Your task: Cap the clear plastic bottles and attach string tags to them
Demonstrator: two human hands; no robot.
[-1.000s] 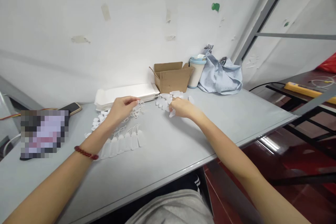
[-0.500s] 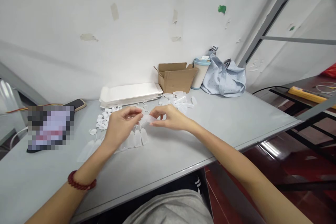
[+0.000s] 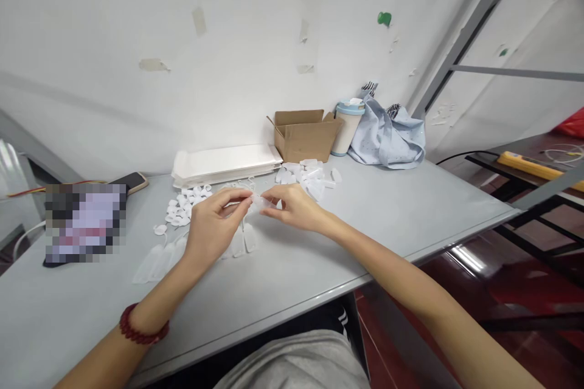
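Observation:
Between my two hands, above the middle of the table, is a small translucent plastic tag [image 3: 261,203]. The thumb and fingers of my left hand [image 3: 216,219] pinch its left end, where a thin white cord seems to hang down. My right hand [image 3: 292,205] grips the other end between thumb and fingertips. Below and left of my hands, similar tags [image 3: 249,238] with thin cords lie in a row, partly covered by my left hand and forearm. A cluster of small white plastic pieces [image 3: 180,209] lies beyond my left wrist. Loose translucent pieces [image 3: 314,179] are heaped beyond my right hand.
Flat white boxes [image 3: 223,164] are stacked against the wall, beside an open cardboard box [image 3: 305,140]. A blue-lidded cup [image 3: 347,127] and a light blue cloth bag [image 3: 387,137] stand right of it. A phone [image 3: 134,182] and a blurred-out item [image 3: 86,222] lie left.
My left fingertips have moved slightly right and closed in on the tag's end. My right hand has stayed nearly in place, and the tag is tilted differently between the hands.

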